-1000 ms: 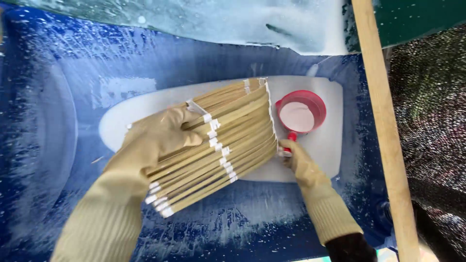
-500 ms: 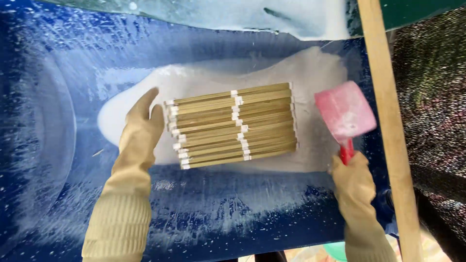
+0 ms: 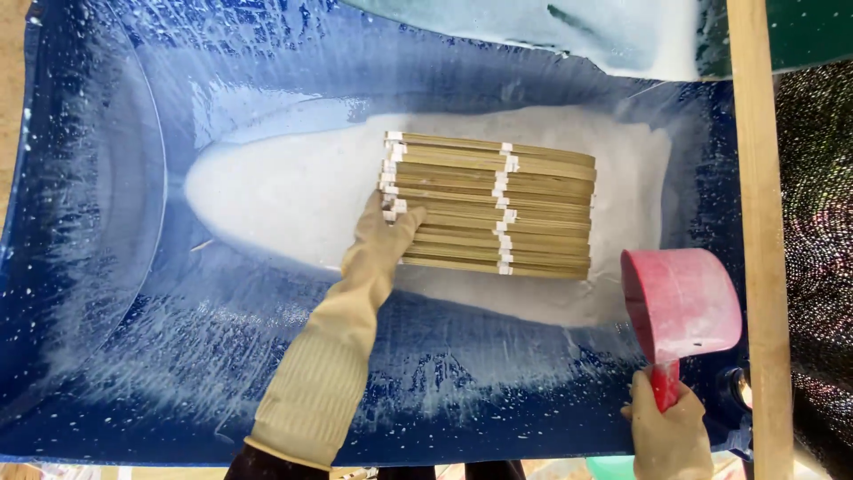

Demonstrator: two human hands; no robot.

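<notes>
A bundle of flat bamboo slats (image 3: 493, 206), bound with white ties, lies in a pool of milky white liquid (image 3: 284, 191) inside a large blue tub (image 3: 107, 178). My left hand (image 3: 384, 233), in a long beige rubber glove, presses against the bundle's left end. My right hand (image 3: 668, 431), also gloved, grips the handle of a red plastic scoop (image 3: 682, 307), held to the right of the bundle, just above the liquid's edge. The scoop's inside is coated white.
A wooden post (image 3: 757, 222) runs top to bottom along the tub's right side. White splashes cover the tub's inner walls. A green sheet (image 3: 800, 36) shows at the top right, and dark netting (image 3: 822, 267) lies beyond the post.
The fanned bundle has been laid flat and squared up in the liquid. My right hand has drawn the scoop back to the lower right; my left hand now sits at the bundle's left end.
</notes>
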